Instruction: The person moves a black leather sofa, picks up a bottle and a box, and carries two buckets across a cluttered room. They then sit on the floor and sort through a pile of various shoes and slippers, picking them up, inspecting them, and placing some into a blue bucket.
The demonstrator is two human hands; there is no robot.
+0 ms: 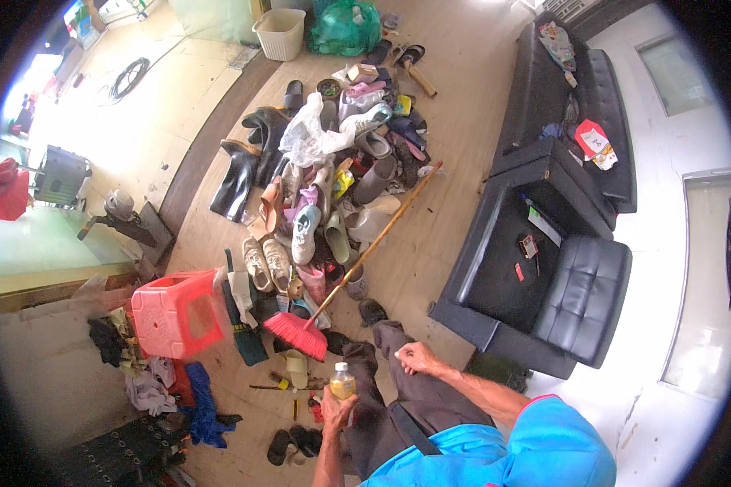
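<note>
Bottle, clear and rounded, in left hand, bristly red broom

From my station I see a red-bristled broom slanting along a heap of shoes, black rubber boots at the heap's left edge, a white plastic bag on top. I spot a coral plastic stool at left, a tufted black sofa at right, a cream wastebasket beyond.

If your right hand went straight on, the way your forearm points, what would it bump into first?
Past the trouser leg under the right hand, probably the red broom head. Depth is unclear, though: it looks lower, so the hand might pass above it.
</note>
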